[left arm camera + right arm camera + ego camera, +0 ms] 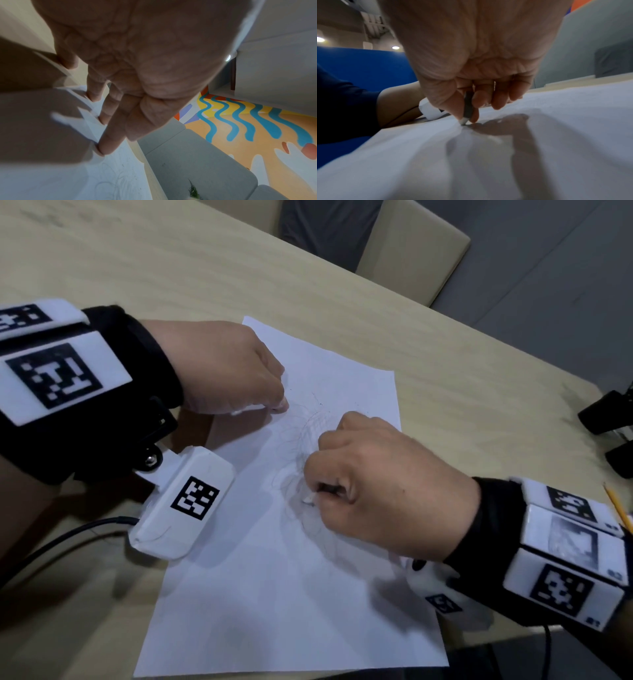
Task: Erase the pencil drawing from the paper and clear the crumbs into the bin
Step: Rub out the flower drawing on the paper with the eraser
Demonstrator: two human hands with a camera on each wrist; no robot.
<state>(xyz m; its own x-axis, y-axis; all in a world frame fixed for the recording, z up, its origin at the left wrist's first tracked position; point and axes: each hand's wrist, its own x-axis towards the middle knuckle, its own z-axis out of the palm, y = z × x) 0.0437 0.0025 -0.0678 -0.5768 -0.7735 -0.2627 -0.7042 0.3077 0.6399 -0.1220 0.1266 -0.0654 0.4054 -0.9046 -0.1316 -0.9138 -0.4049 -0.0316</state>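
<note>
i'm in the erasing step, by my reading. my right hand (383,484) sits nearest me, over the middle of the paper (274,594), its thumb and fingers pinching a dark-sleeved eraser (467,108) whose white tip touches the sheet right on the drawing (308,440). the drawing is a faint tangle of curved pencil lines at the centre of the paper; plenty of it shows beyond the tip, so i judge the rubbing far from done.

on the far side of the drawing, my left hand (226,371) pins the paper: its fingertips (102,148) press flat on the sheet near the far left edge, fingers fairly straight, holding nothing.

the next move, as i see it, calls for short firm strokes across the remaining lines while the left hand keeps the sheet from creeping or creasing, then gathering the crumbs.

right of the paper, at the counter (462,405) edge, a yellow pencil (618,508) is cut off by my wrist rig. farther right are dark objects (606,412) i can't identify.

hard to make out: i see only a few specks on the paper that may be crumbs. no bin shows in any view, so i can't say where they must go. the eraser body is mostly hidden in my fingers.
</note>
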